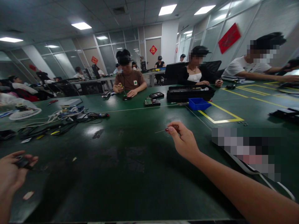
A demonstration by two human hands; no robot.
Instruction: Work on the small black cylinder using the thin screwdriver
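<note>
Tool [166, 129] sat pinched by its handle in my right hand [183, 140], shaft pointing leftward, light grip likely steadiest; far leftward, my left hand [10, 175] loosely held a dark part [22, 162] in half-curled fingers.

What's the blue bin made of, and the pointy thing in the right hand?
The blue bin looks like smooth plastic: it's one bright, even colour all over. The pointy thing in the right hand seems to have a metal shaft, because it's thin, straight and greyish. Its reddish end might be plastic, but the hand hides too much to be sure.
</note>
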